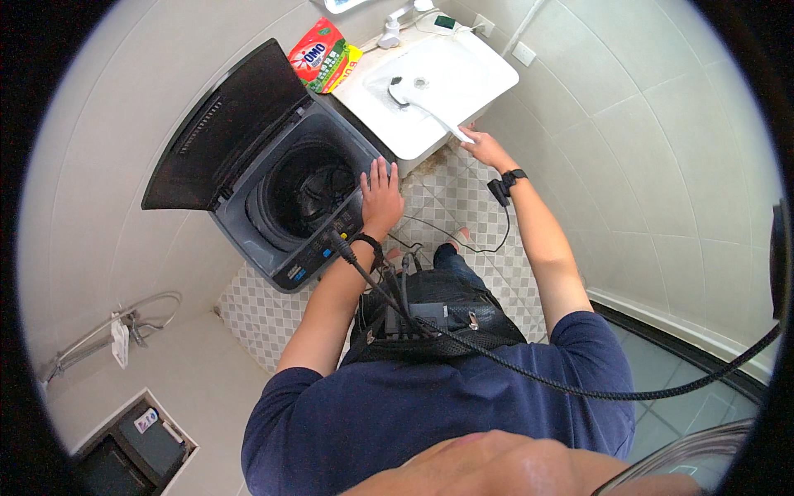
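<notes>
My right hand (pixel 488 150) is closed around the end of a white long-handled brush (pixel 438 116). The brush's head, partly dark, lies in the white sink (pixel 382 126) near the drain. My left hand (pixel 381 198) rests flat, fingers stretched out, on the front right corner of a dark grey top-loading washing machine (pixel 248 227). The machine's black lid (pixel 227 124) stands raised, and its drum holds something dark that I cannot make out.
A red and green detergent pouch (pixel 324 59) stands between the lid and the sink. Behind the basin is a white faucet (pixel 390 35). Black cables (pixel 496 353) run across my body and down to the tiled floor. A shower hose (pixel 91 339) hangs at left.
</notes>
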`<move>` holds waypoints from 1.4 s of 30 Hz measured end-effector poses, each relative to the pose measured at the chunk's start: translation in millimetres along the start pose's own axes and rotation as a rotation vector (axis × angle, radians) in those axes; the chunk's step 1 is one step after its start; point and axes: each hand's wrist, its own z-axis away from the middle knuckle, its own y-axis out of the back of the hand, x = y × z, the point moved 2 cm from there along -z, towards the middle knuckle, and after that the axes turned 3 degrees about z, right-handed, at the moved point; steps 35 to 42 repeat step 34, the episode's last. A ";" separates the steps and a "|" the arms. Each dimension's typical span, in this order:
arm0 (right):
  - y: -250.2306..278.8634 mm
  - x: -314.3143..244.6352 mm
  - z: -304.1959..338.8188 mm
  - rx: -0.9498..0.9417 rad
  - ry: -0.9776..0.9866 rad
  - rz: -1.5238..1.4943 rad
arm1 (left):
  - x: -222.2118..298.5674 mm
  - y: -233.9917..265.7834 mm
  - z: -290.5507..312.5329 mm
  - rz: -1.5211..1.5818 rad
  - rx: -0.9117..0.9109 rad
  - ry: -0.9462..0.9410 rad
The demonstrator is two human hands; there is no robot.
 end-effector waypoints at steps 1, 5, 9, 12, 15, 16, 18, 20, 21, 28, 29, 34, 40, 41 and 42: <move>8.8 3.2 5.7 -0.045 -0.060 0.009 | 0.2 -0.4 0.3 -0.002 0.002 -0.002; 43.3 13.1 29.3 -0.063 -0.180 0.142 | 0.8 -2.6 0.5 0.010 -0.010 -0.009; 74.0 19.7 48.5 0.033 -0.271 0.306 | 2.8 -0.3 -0.2 0.021 0.034 -0.015; 88.3 24.4 44.0 0.123 -0.287 0.421 | 6.8 6.6 -2.0 0.051 0.012 0.000; 89.8 40.3 42.4 0.195 -0.336 0.409 | 10.2 12.0 -4.1 0.053 0.016 0.002; 89.0 48.1 42.4 0.215 -0.354 0.389 | 10.5 11.6 -6.1 0.077 -0.008 0.021; 86.0 66.7 45.5 0.225 -0.378 0.318 | 12.5 9.8 -8.9 0.099 0.012 0.020; 79.0 81.7 51.3 0.244 -0.378 0.220 | 12.3 6.6 -9.0 0.130 0.013 0.041; 76.8 87.6 54.8 0.266 -0.367 0.159 | 12.7 5.3 -9.7 0.133 0.008 0.050; 64.0 108.4 67.1 0.374 -0.335 -0.023 | 11.6 5.4 -21.9 0.273 -0.031 0.174; 63.7 111.8 67.5 0.354 -0.347 -0.031 | 15.3 9.5 -29.5 0.222 0.071 0.130; 59.3 125.3 66.4 0.253 -0.415 -0.067 | 9.8 -1.7 -147.3 0.356 -0.049 0.055; 59.3 125.3 66.4 0.253 -0.415 -0.067 | 9.8 -1.7 -147.3 0.356 -0.049 0.055; 59.3 125.3 66.4 0.253 -0.415 -0.067 | 9.8 -1.7 -147.3 0.356 -0.049 0.055; 59.3 125.3 66.4 0.253 -0.415 -0.067 | 9.8 -1.7 -147.3 0.356 -0.049 0.055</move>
